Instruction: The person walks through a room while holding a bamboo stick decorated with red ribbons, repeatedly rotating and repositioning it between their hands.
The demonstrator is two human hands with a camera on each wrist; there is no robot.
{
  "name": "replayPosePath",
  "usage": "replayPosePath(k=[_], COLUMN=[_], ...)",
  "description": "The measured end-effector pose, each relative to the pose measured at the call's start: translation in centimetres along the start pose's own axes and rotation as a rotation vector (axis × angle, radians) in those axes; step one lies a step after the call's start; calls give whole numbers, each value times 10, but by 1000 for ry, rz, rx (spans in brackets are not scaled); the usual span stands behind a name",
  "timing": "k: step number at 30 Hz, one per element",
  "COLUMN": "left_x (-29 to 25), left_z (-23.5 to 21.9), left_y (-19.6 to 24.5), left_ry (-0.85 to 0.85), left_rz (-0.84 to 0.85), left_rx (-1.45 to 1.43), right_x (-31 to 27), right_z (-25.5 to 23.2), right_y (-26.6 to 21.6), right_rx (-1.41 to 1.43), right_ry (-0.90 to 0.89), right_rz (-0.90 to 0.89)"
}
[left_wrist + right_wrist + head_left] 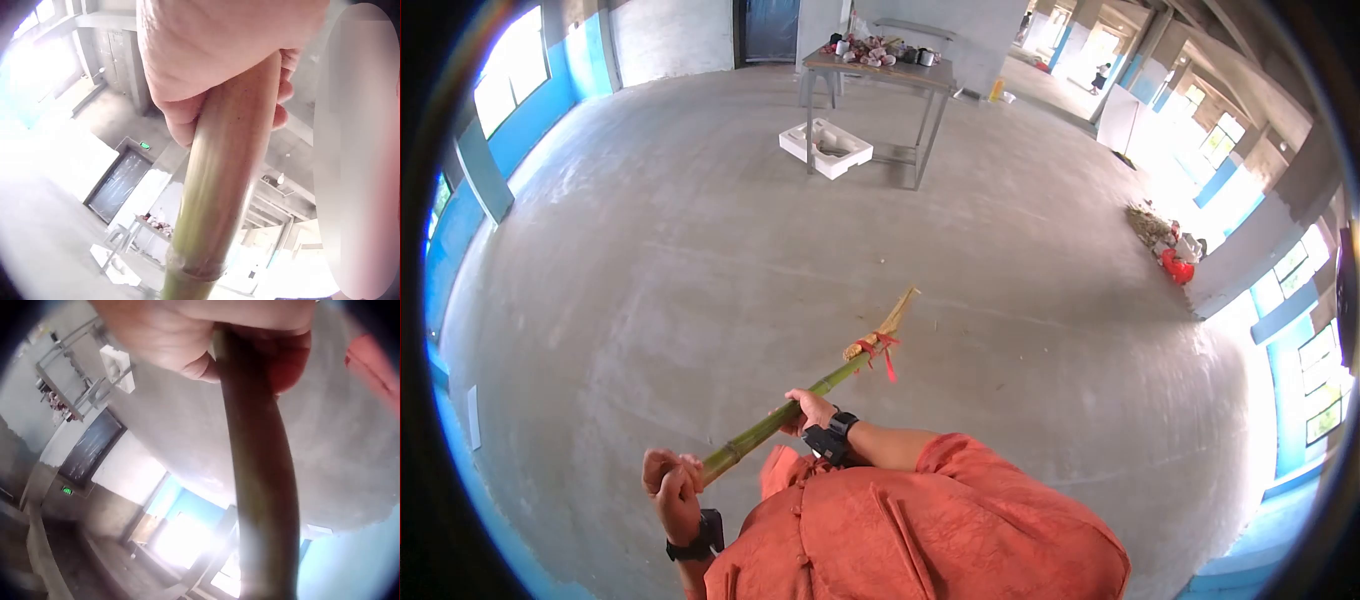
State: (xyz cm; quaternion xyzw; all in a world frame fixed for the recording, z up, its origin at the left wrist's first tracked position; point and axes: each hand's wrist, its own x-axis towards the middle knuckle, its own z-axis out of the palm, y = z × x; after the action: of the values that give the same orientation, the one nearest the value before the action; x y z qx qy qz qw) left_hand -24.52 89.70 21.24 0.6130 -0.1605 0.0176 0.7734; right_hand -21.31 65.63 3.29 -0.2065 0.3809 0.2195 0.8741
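A green bamboo pole (745,441) slants from the lower left toward the middle of the head view. My left hand (673,492) grips its thick near end, with the fingers wrapped round it. Farther along, my right hand (809,409) holds the pole from its right side. At the far end a pale, dry, pointed stalk (894,318) is tied on with red ribbon (890,364), one strip dangling. In the left wrist view the smooth bamboo (222,162) runs down from the curled fingers past a joint ring. The right wrist view has the pole (262,469) in shadow below the hand.
A metal-legged table (880,70) bearing a heap of small items stands ahead. Beside its legs lies a white foam box (855,158). A red bag (1177,266) and debris lie by a pillar (1250,255) on the right. Bare concrete floor (700,270) surrounds me.
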Motion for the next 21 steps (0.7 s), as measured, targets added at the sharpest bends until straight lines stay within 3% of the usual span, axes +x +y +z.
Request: replayPosePath(k=[5,7,8,9,11,12,15,17,19,21], left_x=[-3,-5,-4,-1,4,5,8,8,3,1], left_z=[31,32,34,40,59,67,81,67,53,45], left_y=[56,71,81,87,99,104,98,88,74,57], left_ry=[128,-91,-204,-204,-499,-564,-580,-542,-508,-208], left_rz=[21,227,286,284,451,483,428,338,237,-40], left_rx=[-4,162,213,216,354,483,619,599,573,176], right_x=[1,-18,-19,-21,-25,-27,25,11,-1,-10], right_z=[15,35,39,42,45,43,10,4,1,-7], right_y=[-6,5,13,19,28,32,58,61,48,37], right_rx=[149,124,149,150,15,-11,-1,10,104,8], right_ry=[-183,-281,-306,-307,-349,-339,-243,-166,-58,40], right_rz=[33,65,92,95,159,178,219,60,107,-49])
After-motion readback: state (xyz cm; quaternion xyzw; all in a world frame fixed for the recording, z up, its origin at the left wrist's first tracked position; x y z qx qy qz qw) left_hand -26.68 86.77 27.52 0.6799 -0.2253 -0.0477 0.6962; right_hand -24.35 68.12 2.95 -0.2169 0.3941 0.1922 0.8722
